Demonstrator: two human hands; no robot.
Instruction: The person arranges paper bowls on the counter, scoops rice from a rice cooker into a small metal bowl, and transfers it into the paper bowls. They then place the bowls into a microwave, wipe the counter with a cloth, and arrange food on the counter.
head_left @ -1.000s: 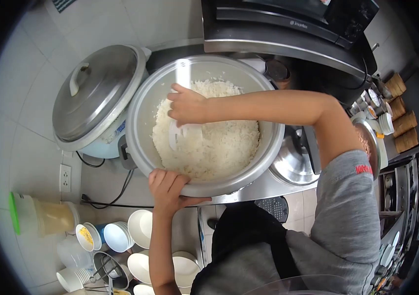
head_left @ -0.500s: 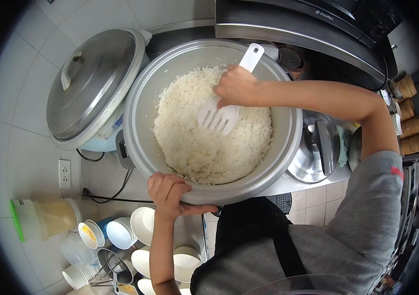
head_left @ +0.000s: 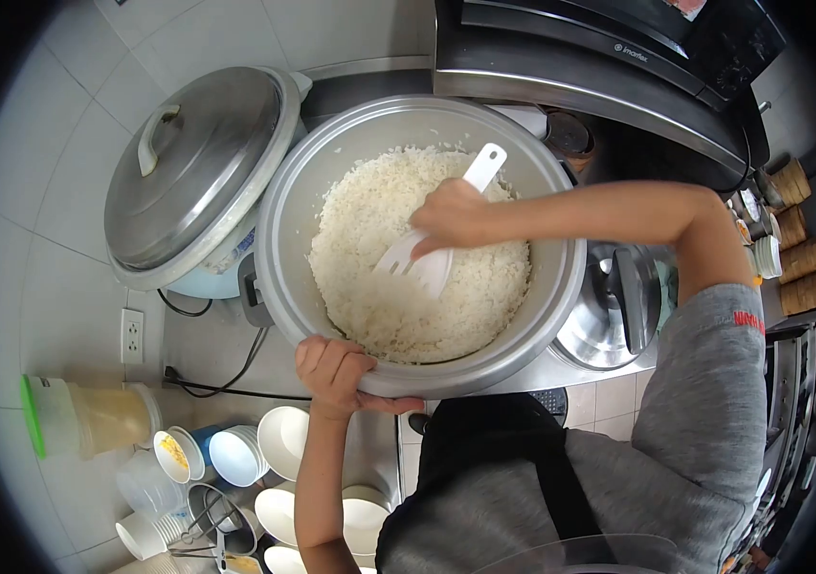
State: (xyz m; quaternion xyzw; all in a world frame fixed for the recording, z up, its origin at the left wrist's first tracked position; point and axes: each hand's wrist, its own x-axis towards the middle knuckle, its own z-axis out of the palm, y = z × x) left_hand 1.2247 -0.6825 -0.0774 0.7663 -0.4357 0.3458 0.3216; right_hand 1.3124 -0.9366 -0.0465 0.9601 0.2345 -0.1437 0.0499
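Observation:
A large round metal pot (head_left: 285,206) stands in front of me, with white cooked rice (head_left: 360,215) filling its lower part. My right hand (head_left: 451,214) is closed around the middle of a white slotted rice paddle (head_left: 485,166). Its handle end sticks out past my fist toward the far rim, and the slotted blade rests in the rice, the tips partly sunk and blurred. My left hand (head_left: 333,373) grips the pot's near rim, fingers over the edge and thumb along the outside wall.
Left of the pot is a cooker with a domed lid (head_left: 192,167). At right lies a steel lid (head_left: 604,311) with a black handle. An oven (head_left: 580,72) stands behind. Bowls and cups (head_left: 279,440) are stacked below left, beside a green-lidded container (head_left: 92,416). A black cord (head_left: 226,387) crosses the counter.
The paddle has moved down toward me and deeper into the pot, its blade pushing into the rice. My left hand stays on the rim. The whole view has shifted slightly.

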